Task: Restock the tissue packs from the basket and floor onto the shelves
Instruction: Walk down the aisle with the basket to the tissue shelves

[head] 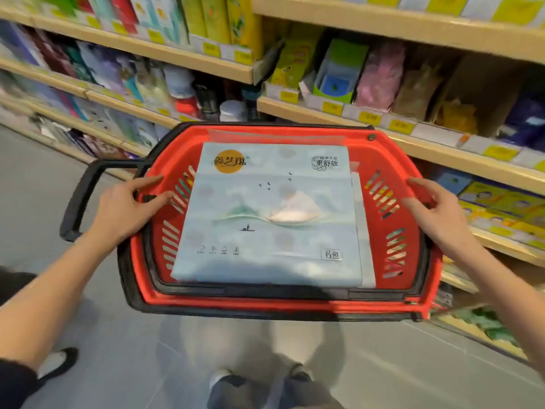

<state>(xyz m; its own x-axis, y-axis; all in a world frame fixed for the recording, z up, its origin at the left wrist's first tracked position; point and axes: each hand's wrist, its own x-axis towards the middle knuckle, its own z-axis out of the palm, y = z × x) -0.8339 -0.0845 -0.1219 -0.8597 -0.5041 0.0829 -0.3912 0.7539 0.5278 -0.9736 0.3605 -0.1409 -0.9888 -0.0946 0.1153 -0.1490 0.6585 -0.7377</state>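
One pale blue tissue pack (267, 214) lies flat on top inside one red basket (413, 231), filling most of its opening. The edge of a second pack (364, 228) shows beneath it along the right side; whether more lie under them cannot be told. The top pack carries one gold round logo near its far left corner and a small box marked with a 6 near its near right corner.

The basket has a black rim and one black handle (78, 199) sticking out to the left. Two hands grip it. The left hand (126, 205) is clasped over the left rim, fingers curled inside against the slotted wall. The right hand (439, 214) is clasped over the right rim in the same way, thumb inside. Neither hand touches the pack.

Beyond the basket stand wooden shelves (427, 143) in two sections, stocked with bottles on the left and packets and boxes on the right, with yellow price tags along their edges. Below is grey floor (413, 364), with two shoes visible at the bottom of the view.
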